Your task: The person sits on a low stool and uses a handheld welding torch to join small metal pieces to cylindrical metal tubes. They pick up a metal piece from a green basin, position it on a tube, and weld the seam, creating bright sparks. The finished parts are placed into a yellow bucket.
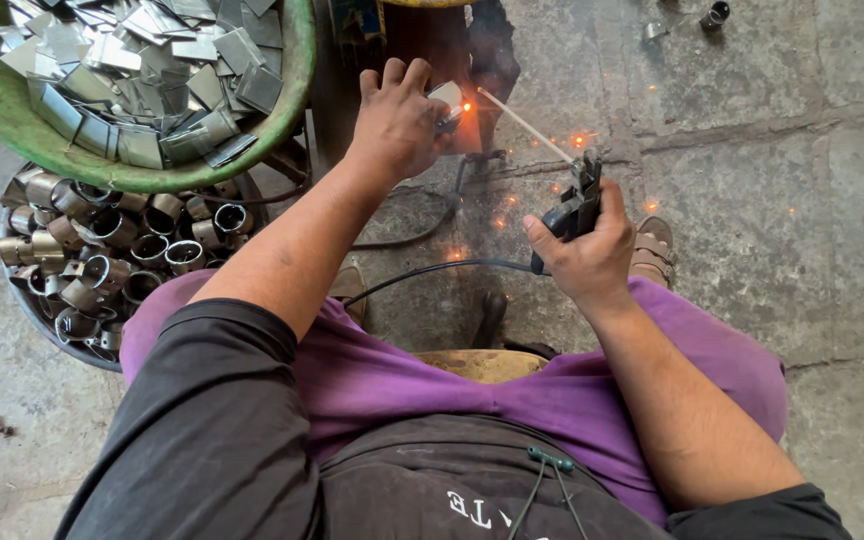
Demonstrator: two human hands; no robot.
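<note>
Seated at the middle of the head view, purple trousers and dark shirt below, both bare arms stretched forward over a grey stone floor (752, 230). Right hand (587, 255) wrapped tight around a dark metal electrode holder (574, 205), thumb on its near side. Clamped in the holder's top, a thin pale welding rod (524, 124), long axis slanting up and to the left, far tip pointing at an orange glow (467, 107). Rod lying up and left of the right hand, its lower end at the clamp just above the knuckles. Left hand (397, 120) curled over a small grey sheet-metal piece (447, 97), fingers closed on it, only one pale corner showing beside the glow; shape of the rest hidden under the palm. Sparks scattered on the floor between the hands. Black cable (432, 270) running from under the holder back toward the lap, its far end out of sight. At upper left, a green round basin (292, 90) heaped with flat grey metal offcuts, cut off by the top edge. Below it, a second round tub (52, 335) full of short bent metal rings, partly covered by the basin and the left thigh. A sandalled foot (654, 250) just right of the right hand.
</note>
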